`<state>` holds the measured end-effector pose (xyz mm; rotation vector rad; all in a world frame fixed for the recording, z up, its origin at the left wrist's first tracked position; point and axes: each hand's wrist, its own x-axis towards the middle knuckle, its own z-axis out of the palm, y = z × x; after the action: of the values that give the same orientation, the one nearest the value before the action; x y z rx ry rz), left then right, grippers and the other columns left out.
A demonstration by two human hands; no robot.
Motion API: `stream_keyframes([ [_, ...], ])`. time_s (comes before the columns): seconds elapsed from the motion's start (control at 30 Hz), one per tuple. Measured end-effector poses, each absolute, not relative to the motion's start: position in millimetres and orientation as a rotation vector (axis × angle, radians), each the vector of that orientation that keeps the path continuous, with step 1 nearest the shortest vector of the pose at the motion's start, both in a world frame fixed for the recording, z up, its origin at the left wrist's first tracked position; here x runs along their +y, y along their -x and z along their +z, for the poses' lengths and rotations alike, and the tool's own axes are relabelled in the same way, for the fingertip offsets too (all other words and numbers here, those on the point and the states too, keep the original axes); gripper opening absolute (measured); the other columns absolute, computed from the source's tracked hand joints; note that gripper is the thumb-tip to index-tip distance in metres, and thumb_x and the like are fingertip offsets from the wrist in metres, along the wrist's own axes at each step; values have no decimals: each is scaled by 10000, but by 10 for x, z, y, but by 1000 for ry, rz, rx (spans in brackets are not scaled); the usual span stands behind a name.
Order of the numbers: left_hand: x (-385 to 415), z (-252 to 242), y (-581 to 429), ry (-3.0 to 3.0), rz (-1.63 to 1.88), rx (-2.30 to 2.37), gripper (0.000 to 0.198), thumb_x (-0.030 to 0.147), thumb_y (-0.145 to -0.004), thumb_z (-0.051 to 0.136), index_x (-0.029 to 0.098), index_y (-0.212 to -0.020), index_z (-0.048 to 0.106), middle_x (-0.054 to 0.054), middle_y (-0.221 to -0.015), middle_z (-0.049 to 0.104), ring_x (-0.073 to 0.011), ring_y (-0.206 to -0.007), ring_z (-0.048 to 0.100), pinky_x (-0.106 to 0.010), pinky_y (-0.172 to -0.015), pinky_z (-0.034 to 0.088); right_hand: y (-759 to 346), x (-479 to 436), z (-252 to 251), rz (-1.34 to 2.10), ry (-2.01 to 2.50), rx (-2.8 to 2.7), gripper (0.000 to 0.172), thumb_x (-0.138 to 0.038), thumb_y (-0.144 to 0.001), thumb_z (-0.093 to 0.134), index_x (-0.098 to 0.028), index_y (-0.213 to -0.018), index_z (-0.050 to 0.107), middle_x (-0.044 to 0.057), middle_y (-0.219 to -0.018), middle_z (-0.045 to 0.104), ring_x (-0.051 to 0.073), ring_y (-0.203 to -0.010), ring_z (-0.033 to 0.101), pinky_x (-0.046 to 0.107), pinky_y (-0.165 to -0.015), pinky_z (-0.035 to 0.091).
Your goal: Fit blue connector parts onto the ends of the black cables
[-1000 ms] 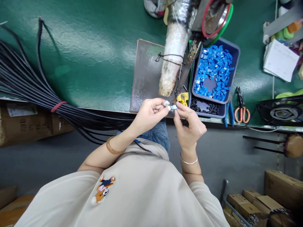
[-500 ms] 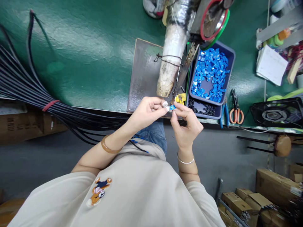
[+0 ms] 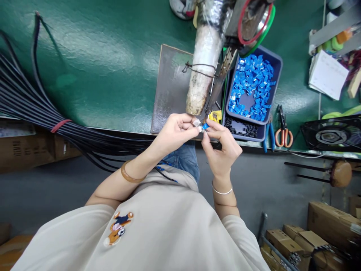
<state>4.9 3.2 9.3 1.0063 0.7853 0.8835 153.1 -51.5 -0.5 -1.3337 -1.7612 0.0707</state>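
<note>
My left hand [image 3: 180, 128] is closed in a pinch, with white coverings on the fingertips. What it grips, if anything, is too small to make out. Facing it, my right hand [image 3: 222, 146] pinches a small blue plastic piece [image 3: 205, 126] between thumb and fingers, right up against the left fingertips. Both hands are at the table's front edge, just below the tip of a wrapped white nozzle-like tube [image 3: 201, 75]. Beyond the right fingers lies a yellow part [image 3: 215, 116]. To its right, a grey bin [image 3: 278, 81] holds many similar blue pieces.
Small black parts [image 3: 239, 128] fill a tray under the bin. Blue-handled pliers [image 3: 271, 137] and orange-handled cutters [image 3: 283, 131] lie right of it. A bundle of black cables [image 3: 34, 98] runs along the left edge. A dark plate [image 3: 170, 82] and fan [image 3: 332, 133] are on the green table.
The blue piece has shifted slightly left toward my left fingertips and is more covered by my right fingers. Both hands keep nearly the same place.
</note>
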Motion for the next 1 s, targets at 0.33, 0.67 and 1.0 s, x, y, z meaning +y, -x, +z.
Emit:
stream_keyframes([
  [0.33, 34, 97, -39, -1035, 854, 814, 147, 132, -722, 630, 145, -621, 524, 89, -462, 352, -19, -436, 246, -193, -434, 172, -1501, -532, 31, 30, 1299, -1780, 135, -97, -843, 641, -223, -843, 590, 66, -1119, 758, 161, -925, 754, 278, -806, 636],
  [0.67, -2, 9, 5, -1142, 733, 848, 117, 190, -771, 646, 133, -714, 562, 85, -526, 344, -21, -467, 262, -179, -449, 188, -1520, -588, -5, -131, 1321, -1850, 163, -78, -837, 660, -213, -906, 602, 75, -1077, 772, 152, -887, 758, 246, -797, 605],
  [1.0, -72, 86, 90, -1169, 638, 791, 141, 214, -773, 659, 114, -695, 599, 19, -549, 566, -36, -476, 445, -143, -458, 343, -1672, -683, 210, 252, 1490, -1652, 54, -188, -890, 663, -230, -900, 696, -23, -804, 661, 90, -693, 642, 223, -615, 532],
])
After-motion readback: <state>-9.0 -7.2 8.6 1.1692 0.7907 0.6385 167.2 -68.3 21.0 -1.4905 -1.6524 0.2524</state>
